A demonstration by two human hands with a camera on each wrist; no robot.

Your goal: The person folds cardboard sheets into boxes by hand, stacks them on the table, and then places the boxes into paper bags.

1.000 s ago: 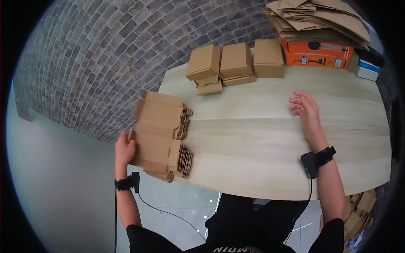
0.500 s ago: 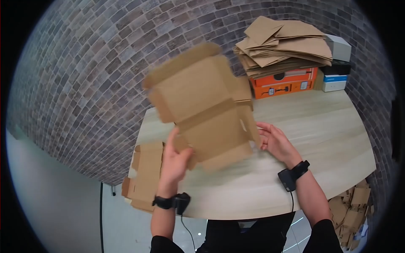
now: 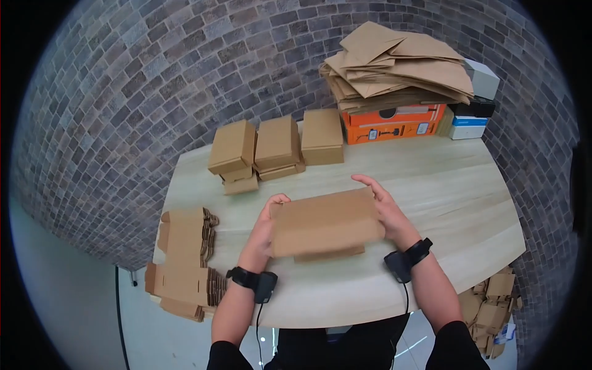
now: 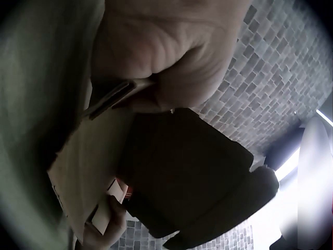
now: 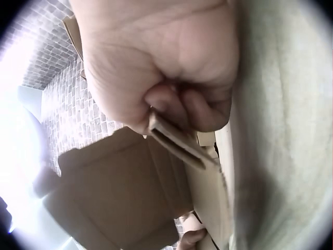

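Observation:
A brown cardboard box blank lies folded over just above the wooden table, in front of me. My left hand grips its left edge, thumb on top. My right hand grips its right edge. In the left wrist view the left hand pinches a cardboard edge, with the blank's dark underside below it. The right wrist view shows the right hand curled round the other cardboard edge.
A stack of flat blanks overhangs the table's left edge. Several made-up boxes stand at the back. An orange box under a pile of brown cardboard sheets and white boxes sit back right. More cardboard lies on the floor.
My left hand took a blank off the left stack and lifted it. The right hand joined it in the air. Both have brought the blank down, folded over, before me.

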